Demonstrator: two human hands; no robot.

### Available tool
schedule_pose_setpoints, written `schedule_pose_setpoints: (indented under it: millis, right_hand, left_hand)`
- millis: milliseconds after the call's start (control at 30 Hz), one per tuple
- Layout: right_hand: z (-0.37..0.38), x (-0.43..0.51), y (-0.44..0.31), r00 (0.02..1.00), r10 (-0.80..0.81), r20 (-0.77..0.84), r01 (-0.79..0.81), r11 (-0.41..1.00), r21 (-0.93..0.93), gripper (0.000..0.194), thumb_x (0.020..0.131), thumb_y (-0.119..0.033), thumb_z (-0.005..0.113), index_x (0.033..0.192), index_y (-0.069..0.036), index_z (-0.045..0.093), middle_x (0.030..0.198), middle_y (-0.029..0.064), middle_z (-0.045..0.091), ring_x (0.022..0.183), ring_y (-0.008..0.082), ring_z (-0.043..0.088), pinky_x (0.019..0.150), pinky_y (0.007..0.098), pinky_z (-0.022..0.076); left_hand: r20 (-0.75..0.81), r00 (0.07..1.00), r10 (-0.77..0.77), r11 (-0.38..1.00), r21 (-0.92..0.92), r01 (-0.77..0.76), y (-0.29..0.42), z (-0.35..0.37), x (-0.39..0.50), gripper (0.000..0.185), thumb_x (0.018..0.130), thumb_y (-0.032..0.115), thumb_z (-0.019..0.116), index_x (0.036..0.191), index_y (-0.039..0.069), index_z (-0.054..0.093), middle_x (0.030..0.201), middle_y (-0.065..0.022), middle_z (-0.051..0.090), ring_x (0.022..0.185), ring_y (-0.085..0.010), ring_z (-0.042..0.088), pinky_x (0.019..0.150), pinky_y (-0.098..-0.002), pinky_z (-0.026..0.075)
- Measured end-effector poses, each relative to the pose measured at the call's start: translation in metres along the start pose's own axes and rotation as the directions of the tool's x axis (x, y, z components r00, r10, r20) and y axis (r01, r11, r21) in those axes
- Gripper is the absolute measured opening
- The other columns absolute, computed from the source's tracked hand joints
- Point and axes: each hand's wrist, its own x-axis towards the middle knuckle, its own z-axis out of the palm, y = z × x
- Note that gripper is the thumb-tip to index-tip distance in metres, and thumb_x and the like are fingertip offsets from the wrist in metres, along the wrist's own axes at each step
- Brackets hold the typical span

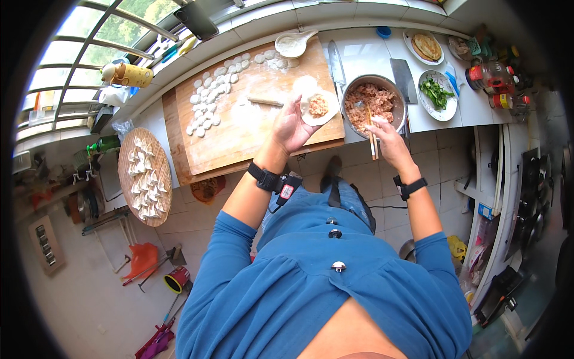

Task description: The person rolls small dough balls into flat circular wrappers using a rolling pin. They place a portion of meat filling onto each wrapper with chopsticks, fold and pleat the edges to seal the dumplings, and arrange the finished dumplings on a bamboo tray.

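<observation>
My left hand point(293, 123) holds a round dumpling wrapper point(331, 107) over the right part of a floured wooden board point(233, 148). A mound of minced filling point(319, 106) sits in the middle of that wrapper. In my right hand point(389, 140) is a pair of chopsticks point(373, 146), their tips down in the pinkish minced meat point(376, 98) that fills a steel pot point(405, 105). Another flat wrapper point(306, 84) lies on the board just beyond my left hand. The rolling pin point(264, 101) rests to its left, one end close to my fingers.
Several small dough pieces point(210, 96) are spread over the board, near a flour scoop point(291, 45). A knife point(336, 60) and a cleaver point(403, 80) flank the pot. Plates of chopped greens point(437, 96) and flatbreads point(426, 47) stand right. Folded dumplings point(145, 175) cover a round board point(130, 197) left.
</observation>
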Motion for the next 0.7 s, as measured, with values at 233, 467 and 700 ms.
schedule_pose_setpoints:
  millis: [233,467,700]
  right_hand:
    - [-0.036,0.065,-0.133,0.907,-0.375,-0.193,0.393,0.918,0.06,0.02,0.073,-0.011,0.074,0.093,-0.013,0.072,0.115,0.0055,0.061,0.111,0.0269,0.053,0.095,0.0378,0.0427]
    - [-0.007,0.085,-0.193,0.964,-0.13,-0.23,0.202,0.925,0.321,0.011,0.074,-0.011,0.074,0.085,-0.009,0.073,0.094,0.0066,0.061,0.098,0.0245,0.054,0.086,0.0355,0.0432]
    - [0.015,0.097,-0.252,0.964,-0.013,-0.265,0.131,0.891,0.434,0.014,0.076,-0.012,0.073,0.088,-0.006,0.073,0.092,0.0087,0.061,0.101,0.0247,0.051,0.088,0.0354,0.0415]
  left_hand:
    - [0.029,0.993,-0.112,0.981,0.161,0.105,0.023,0.017,-0.042,0.053,0.101,0.037,0.036,0.136,-0.003,0.04,0.134,-0.0169,0.051,0.122,-0.0289,0.051,0.108,-0.0436,0.038]
    - [0.259,0.963,-0.07,0.89,0.453,-0.057,0.056,0.008,-0.092,0.051,0.088,0.014,0.067,0.133,0.001,0.046,0.123,-0.0063,0.056,0.113,-0.0141,0.054,0.103,-0.0298,0.041]
    - [0.247,0.969,0.0,0.583,0.787,-0.201,0.088,-0.005,-0.129,0.056,0.088,0.017,0.068,0.136,-0.001,0.046,0.121,-0.004,0.058,0.106,-0.0092,0.052,0.093,-0.0271,0.044]
